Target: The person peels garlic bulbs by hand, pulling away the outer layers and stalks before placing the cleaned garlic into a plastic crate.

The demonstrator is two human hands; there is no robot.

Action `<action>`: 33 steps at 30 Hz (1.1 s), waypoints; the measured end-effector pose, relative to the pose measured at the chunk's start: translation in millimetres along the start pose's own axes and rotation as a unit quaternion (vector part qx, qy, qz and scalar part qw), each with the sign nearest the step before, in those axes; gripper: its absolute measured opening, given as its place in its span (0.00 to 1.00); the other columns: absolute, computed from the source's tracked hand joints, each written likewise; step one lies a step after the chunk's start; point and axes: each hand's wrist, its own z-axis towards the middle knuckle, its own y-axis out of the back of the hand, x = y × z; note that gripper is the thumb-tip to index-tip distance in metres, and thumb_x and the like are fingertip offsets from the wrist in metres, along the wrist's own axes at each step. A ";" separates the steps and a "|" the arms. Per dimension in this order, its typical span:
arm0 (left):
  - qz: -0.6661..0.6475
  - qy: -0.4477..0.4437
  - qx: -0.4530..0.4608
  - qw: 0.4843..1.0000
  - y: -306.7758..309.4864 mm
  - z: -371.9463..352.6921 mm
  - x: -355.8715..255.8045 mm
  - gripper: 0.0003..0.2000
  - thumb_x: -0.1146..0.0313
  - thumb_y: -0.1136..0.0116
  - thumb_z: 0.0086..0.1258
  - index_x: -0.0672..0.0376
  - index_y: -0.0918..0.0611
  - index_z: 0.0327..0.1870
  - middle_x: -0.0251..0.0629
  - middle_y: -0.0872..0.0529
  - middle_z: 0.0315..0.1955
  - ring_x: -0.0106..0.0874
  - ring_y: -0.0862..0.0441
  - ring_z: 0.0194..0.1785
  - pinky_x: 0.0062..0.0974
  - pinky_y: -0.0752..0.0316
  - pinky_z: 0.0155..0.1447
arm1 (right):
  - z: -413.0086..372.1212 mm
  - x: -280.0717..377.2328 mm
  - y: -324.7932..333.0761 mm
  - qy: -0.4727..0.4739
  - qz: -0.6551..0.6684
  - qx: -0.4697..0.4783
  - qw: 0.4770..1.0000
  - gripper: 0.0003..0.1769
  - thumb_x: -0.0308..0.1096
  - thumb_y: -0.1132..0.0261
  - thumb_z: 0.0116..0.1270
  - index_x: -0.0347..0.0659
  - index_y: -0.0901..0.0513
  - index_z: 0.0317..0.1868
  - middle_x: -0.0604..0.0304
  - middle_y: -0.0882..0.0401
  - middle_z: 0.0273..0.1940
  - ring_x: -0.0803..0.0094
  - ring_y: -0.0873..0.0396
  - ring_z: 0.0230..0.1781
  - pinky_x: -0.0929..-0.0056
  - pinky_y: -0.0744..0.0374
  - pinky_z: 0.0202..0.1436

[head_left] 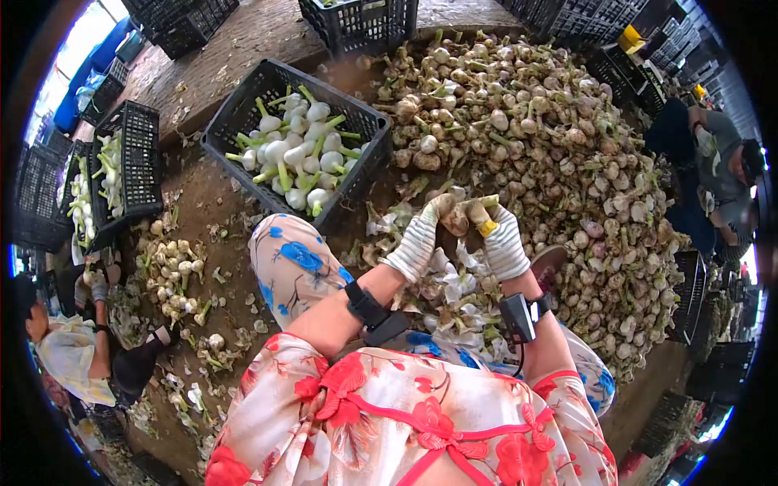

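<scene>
Between my two gloved hands is a brownish, unpeeled garlic bulb (pixel 458 219), with its short stem pointing to the right. My left hand (pixel 419 241) is closed on the bulb's left side, fingers bent around it. My right hand (pixel 504 241) grips it from the right; a yellow band wraps one of its fingers. Both gloves are white with grey stripes. Loose papery garlic skins (pixel 454 283) lie below the hands. Ahead and to the left, a black plastic crate (pixel 223 154) holds cleaned white garlic bulbs (pixel 300 150) with green stems.
A large heap of uncleaned garlic (pixel 535 121) rises ahead and to the right. At left, a person (pixel 77 348) works by a small garlic pile (pixel 174 271) and crates (pixel 142 162). Another person (pixel 721 162) sits at far right. A black crate (pixel 365 28) stands behind.
</scene>
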 end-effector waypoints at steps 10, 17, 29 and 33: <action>-0.072 0.127 0.078 0.986 -13.3 -27.2 -26.6 0.25 0.41 0.53 0.62 0.55 0.24 0.46 0.32 0.19 0.33 0.24 0.22 0.33 0.20 0.25 0.35 | -18.7 -2.5 -4.4 0.108 -0.103 -0.019 0.989 0.09 0.29 0.39 0.62 0.34 0.22 0.42 0.66 0.22 0.35 0.83 0.29 0.36 0.82 0.28 0.41; 0.009 0.073 0.368 0.927 18.1 -18.3 -55.3 0.21 0.63 0.40 0.57 0.59 0.28 0.51 0.32 0.23 0.39 0.20 0.25 0.36 0.18 0.26 0.41 | -12.9 -11.7 -3.6 0.161 -0.212 0.002 0.964 0.13 0.25 0.40 0.59 0.31 0.24 0.45 0.61 0.21 0.37 0.82 0.27 0.37 0.82 0.27 0.40; 0.087 0.002 0.037 0.996 13.9 -21.4 -39.8 0.26 0.60 0.40 0.60 0.57 0.33 0.57 0.39 0.23 0.45 0.30 0.20 0.39 0.30 0.21 0.40 | -22.9 -10.1 -25.5 0.052 0.007 -0.029 0.998 0.17 0.28 0.41 0.63 0.34 0.28 0.53 0.64 0.24 0.43 0.81 0.27 0.42 0.83 0.28 0.45; 0.181 -0.110 -0.013 0.977 24.1 -8.5 -26.9 0.27 0.75 0.36 0.52 0.62 0.31 0.55 0.38 0.23 0.47 0.27 0.25 0.47 0.23 0.26 0.50 | -15.0 -17.0 -24.2 0.196 -0.192 -0.033 0.961 0.13 0.26 0.42 0.60 0.32 0.25 0.47 0.61 0.21 0.36 0.80 0.27 0.36 0.81 0.27 0.40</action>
